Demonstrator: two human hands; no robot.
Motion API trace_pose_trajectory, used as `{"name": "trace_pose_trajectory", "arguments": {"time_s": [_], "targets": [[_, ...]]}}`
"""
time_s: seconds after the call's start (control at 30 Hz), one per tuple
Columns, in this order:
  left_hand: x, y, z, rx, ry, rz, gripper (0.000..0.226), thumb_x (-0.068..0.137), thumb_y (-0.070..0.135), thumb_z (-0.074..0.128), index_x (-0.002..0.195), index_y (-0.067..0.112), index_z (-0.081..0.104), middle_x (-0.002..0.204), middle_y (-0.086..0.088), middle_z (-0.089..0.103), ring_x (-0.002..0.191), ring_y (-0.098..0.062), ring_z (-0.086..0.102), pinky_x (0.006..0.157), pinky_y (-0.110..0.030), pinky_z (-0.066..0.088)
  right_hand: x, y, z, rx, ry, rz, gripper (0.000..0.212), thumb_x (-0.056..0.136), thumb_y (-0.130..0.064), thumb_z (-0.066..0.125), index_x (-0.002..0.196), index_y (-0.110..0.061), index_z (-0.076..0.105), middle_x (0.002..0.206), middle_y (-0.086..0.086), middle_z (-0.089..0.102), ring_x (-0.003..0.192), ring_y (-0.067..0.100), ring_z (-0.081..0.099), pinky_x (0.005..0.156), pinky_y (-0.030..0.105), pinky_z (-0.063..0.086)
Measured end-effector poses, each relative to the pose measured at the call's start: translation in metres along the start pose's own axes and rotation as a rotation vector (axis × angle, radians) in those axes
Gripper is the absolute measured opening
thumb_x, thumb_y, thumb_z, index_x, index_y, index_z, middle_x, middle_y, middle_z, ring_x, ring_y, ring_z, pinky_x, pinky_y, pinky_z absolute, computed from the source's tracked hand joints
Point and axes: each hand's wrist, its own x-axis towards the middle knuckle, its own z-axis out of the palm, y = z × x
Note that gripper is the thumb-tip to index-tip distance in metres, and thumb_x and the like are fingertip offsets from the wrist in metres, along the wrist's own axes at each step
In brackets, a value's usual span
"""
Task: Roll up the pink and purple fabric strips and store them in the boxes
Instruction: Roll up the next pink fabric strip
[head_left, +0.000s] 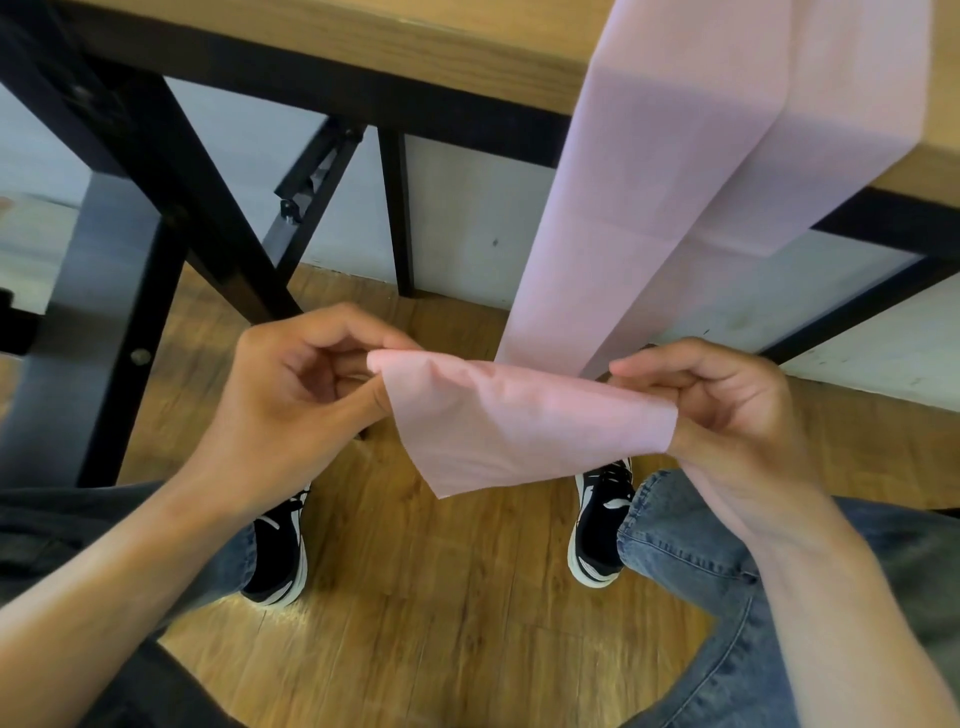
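A long pink fabric strip (524, 421) hangs from the wooden table top (467, 57) at the upper right and runs down to my hands above my knees. My left hand (301, 384) pinches the left corner of the strip's free end between thumb and fingers. On the right edge of that end, my right hand (722, 405) pinches the fabric the same way. The end is stretched between both hands, and its lower corner droops. A second layer of the strip drapes over the table edge. No purple strip and no box is in view.
The table has black metal legs and braces (156, 218) at the left and centre. Below lie a wooden floor (441, 623), my two black-and-white shoes and my jeans-clad knees. A pale wall runs behind the table legs.
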Motion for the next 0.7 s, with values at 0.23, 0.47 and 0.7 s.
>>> {"name": "trace_pose_trajectory", "arguments": {"time_s": [0.23,0.47,0.7], "targets": [[-0.0013,-0.0010,0.0041,-0.004,-0.008,0.000,0.009,0.089,0.013,0.067,0.099,0.014,0.068,0.094,0.010,0.074,0.086,-0.011,0.074,0.070,-0.019,0.059,-0.0007,-0.0056,-0.0023,0.043,-0.124,0.013,0.041,0.074,-0.025,0.088,0.113,-0.023,0.075,0.108,0.010,0.076,0.085,0.023,0.076,0.070,0.034,0.062],[-0.0012,-0.0060,0.0001,-0.100,-0.013,0.004,0.008,0.093,0.012,0.066,0.099,0.008,0.066,0.091,-0.001,0.075,0.080,-0.019,0.075,0.067,-0.029,0.063,-0.0013,-0.0050,0.0029,0.006,0.026,0.078,0.027,0.077,-0.005,0.078,0.089,-0.029,0.083,0.092,0.000,0.080,0.082,0.014,0.075,0.063,0.025,0.059],[-0.0010,-0.0075,-0.0008,-0.119,0.012,-0.019,0.007,0.090,0.012,0.066,0.096,0.012,0.069,0.090,-0.002,0.076,0.079,-0.021,0.075,0.066,-0.033,0.063,-0.0008,-0.0031,0.0020,-0.050,-0.027,0.074,0.044,0.074,0.012,0.073,0.093,-0.027,0.082,0.095,0.006,0.080,0.088,0.020,0.077,0.077,0.032,0.062]]}}
